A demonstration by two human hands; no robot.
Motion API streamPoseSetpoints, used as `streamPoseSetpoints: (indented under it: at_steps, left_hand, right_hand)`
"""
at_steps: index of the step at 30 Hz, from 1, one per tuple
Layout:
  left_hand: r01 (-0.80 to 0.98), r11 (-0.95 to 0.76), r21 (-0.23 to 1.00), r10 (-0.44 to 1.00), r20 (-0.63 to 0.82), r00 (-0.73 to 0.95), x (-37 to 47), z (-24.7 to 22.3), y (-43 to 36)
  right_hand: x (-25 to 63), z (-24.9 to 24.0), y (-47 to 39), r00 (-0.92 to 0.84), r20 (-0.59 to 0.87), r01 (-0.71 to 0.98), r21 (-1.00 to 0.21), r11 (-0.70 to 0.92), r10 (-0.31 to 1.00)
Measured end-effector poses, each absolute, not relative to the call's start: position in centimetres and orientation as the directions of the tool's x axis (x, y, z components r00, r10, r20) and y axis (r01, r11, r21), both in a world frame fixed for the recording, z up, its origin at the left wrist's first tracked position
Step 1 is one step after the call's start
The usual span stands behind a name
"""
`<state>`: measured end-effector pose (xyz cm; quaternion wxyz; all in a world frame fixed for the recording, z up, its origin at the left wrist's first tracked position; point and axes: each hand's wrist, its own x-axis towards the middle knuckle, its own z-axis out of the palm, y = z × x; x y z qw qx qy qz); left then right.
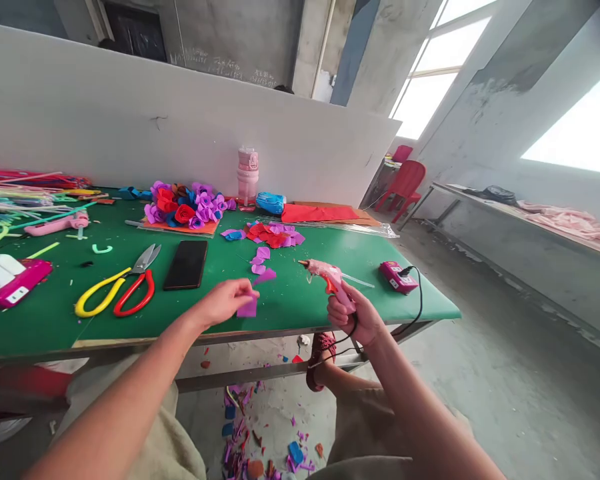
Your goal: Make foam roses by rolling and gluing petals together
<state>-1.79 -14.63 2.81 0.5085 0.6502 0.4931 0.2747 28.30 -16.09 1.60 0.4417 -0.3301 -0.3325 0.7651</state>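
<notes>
My right hand (356, 315) is wrapped round the handle of a pink hot glue gun (334, 279), its nozzle pointing left above the green tabletop (300, 293). A clear glue stick (359, 281) sticks out behind it. Near the table's front edge my left hand (229, 298) pinches a small purple paper piece (247, 306) between thumb and fingers. Loose purple petals (261, 254) lie just beyond that hand. Further back is a pile of red and purple cut pieces (269, 235). Purple, red and blue paper flowers (187, 205) are heaped on an orange sheet.
Large red-and-yellow scissors (130, 280) and a black phone (185, 265) lie left of my left hand. A pink bottle (247, 177) stands against the white board. A magenta power box (399, 277) sits at the right with a cord. Scraps (240, 427) litter the floor.
</notes>
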Motion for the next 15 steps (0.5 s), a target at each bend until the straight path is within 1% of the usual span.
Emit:
streamPoseSetpoints:
  at_steps: [1,2,3,4,6,7,8,9,11,12,13,15]
  left_hand:
    - [0.34,0.039,0.939,0.832,-0.219,0.51,-1.8,3.1,-15.1]
    - [0.317,0.057,0.947,0.762,-0.246,0.598,-1.9,3.3,-15.4]
    - [0.296,0.065,0.953,0.757,-0.24,0.607,-2.0,3.4,-15.6]
    - [0.28,0.058,0.958,0.795,-0.214,0.568,-2.1,3.4,-15.7]
    - [0.28,0.021,0.96,0.905,-0.137,0.402,-2.2,3.1,-15.6]
    - [0.294,0.014,0.956,0.931,-0.12,0.346,-2.1,2.9,-15.6]
    - [0.303,0.023,0.953,0.932,-0.13,0.339,-2.0,2.8,-15.6]
    - [0.298,0.053,0.953,0.902,-0.174,0.396,-1.9,2.8,-15.7]
    - [0.282,0.153,0.947,0.739,-0.299,0.604,-1.5,2.9,-16.1]
    - [0.27,0.19,0.944,0.688,-0.324,0.65,-1.3,3.0,-16.3]
    - [0.247,0.202,0.948,0.702,-0.316,0.638,-1.1,3.1,-16.4]
    - [0.218,0.147,0.965,0.835,-0.239,0.496,-0.8,3.2,-16.5]
  right_hand:
    - [28.1,1.8,-16.1,-0.407,-0.206,-0.477,-0.782,-0.4,0.89]
    - [28.0,2.0,-16.0,-0.397,-0.208,-0.494,-0.773,-0.399,0.894]
    - [27.9,2.3,-15.9,-0.371,-0.217,-0.504,-0.769,-0.392,0.903]
    - [27.8,2.6,-15.8,-0.333,-0.228,-0.51,-0.773,-0.378,0.915]
    - [27.6,3.2,-15.6,-0.263,-0.243,-0.497,-0.795,-0.347,0.934]
    - [27.5,3.4,-15.6,-0.239,-0.234,-0.485,-0.812,-0.325,0.942]
    - [27.3,3.6,-15.6,-0.227,-0.217,-0.471,-0.829,-0.302,0.949]
    - [27.1,3.7,-15.6,-0.218,-0.195,-0.458,-0.845,-0.277,0.956]
    - [26.8,3.7,-15.7,-0.207,-0.164,-0.428,-0.871,-0.24,0.964]
    - [26.7,3.7,-15.8,-0.198,-0.156,-0.41,-0.884,-0.227,0.968]
    - [26.6,3.7,-15.9,-0.188,-0.153,-0.389,-0.895,-0.216,0.97]
    - [26.5,3.7,-16.2,-0.16,-0.147,-0.343,-0.919,-0.194,0.976]
